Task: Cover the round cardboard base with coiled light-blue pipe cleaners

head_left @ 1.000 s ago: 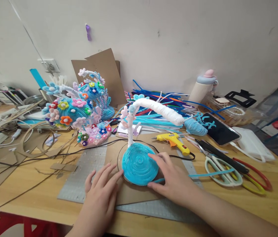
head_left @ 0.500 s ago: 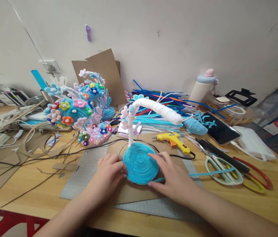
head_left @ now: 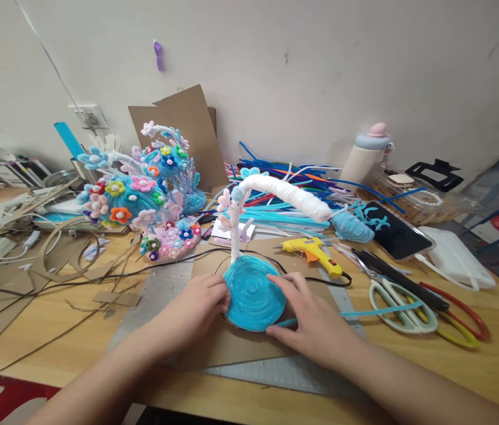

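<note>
While the coiled blue disc (head_left: 253, 298) sits on a cardboard sheet (head_left: 235, 349) between both hands, the containers are well off to its far right: a clear plastic box (head_left: 454, 206) with a string of white beads (head_left: 427, 198) in or on it (can't tell which), plus a cream bottle (head_left: 361, 160) with a pink top, contents hidden. The left hand (head_left: 198, 302) has its fingers bunched at the disc's left rim, can't tell if it's really pinching; the right hand (head_left: 313, 313) is spread, thumb and fingers parted along the right rim, a fuzzy blue strip (head_left: 380, 309) running out beneath it. Disc is basically one soft ridged spiral. At its far left edge rises a bumpy white arch (head_left: 291, 193), bending right, and a yellow plastic glue gun (head_left: 313, 252) lies beyond its right side
</note>
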The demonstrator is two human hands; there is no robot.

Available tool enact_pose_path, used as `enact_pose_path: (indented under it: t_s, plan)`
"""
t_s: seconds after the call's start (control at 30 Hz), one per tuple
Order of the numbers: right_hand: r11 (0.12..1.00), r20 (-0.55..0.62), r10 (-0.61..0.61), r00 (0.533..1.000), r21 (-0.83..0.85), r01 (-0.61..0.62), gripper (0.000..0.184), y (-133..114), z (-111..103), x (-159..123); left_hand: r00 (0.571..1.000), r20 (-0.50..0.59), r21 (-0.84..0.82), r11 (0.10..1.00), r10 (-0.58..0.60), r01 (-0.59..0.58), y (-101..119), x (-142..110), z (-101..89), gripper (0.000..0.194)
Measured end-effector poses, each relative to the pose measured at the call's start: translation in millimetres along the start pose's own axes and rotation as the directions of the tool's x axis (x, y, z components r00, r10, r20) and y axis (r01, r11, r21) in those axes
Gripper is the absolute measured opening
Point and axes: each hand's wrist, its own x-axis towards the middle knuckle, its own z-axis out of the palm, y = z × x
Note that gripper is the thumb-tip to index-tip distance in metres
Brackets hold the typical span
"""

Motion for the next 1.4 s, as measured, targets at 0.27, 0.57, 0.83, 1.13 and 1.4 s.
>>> enact_pose_path:
  t_s: [0.27, 0.57, 0.83, 1.13, 1.4]
  plan:
    - [1.000, 0.020, 0.018, 1.000, -0.020, -0.018, 0.077, 0, 0, 1, 0.992, -0.114, -0.106, 0.993, -0.056, 0.044, -15, -8, 3.6, 0.014]
    - [1.000, 0.018, 0.020, 1.000, -0.023, -0.019, 0.077, 0, 1, 1, 0.996, -0.075, -0.081, 0.995, 0.058, -0.064, -12, -5, 4.0, 0.008]
    - [1.000, 0.015, 0.014, 1.000, -0.005, -0.014, 0.077, 0, 0, 0, 0.999, 0.007, 0.054, 0.997, 0.046, -0.046, -4, -2, 1.7, 0.013]
    - [1.000, 0.010, 0.008, 1.000, -0.004, -0.008, 0.075, -1, 0, 1, 0.997, -0.077, -0.029, 0.999, -0.022, 0.020, -9, -8, 4.9, 0.015]
    - [1.000, 0.018, 0.017, 1.000, -0.011, -0.017, 0.076, -1, -1, 0, 0.694, -0.556, -0.608, 0.793, -0.458, 0.036, -27, -42, -7.1, 0.031]
